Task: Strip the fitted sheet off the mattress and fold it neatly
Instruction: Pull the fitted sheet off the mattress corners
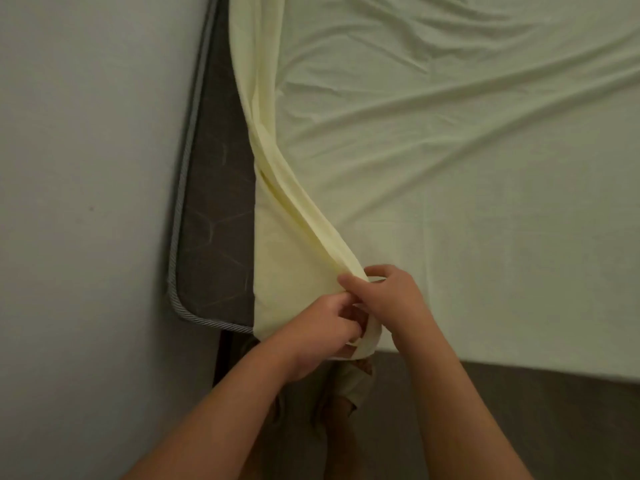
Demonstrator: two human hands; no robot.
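A pale yellow fitted sheet [450, 140] covers most of the mattress, wrinkled toward the top. Its near left corner is peeled back, and a dark grey strip of mattress [214, 237] with a striped piped edge shows along the left side. A bunched ridge of fabric runs from the upper left down to my hands. My left hand [322, 330] and my right hand [388, 299] are both closed on the sheet's gathered corner hem at the mattress's near edge, almost touching each other.
A plain light wall [86, 202] stands tight against the mattress's left side. Below the mattress's near edge is dark brown floor [519, 420]. My feet in light sandals [353, 382] are directly under my hands.
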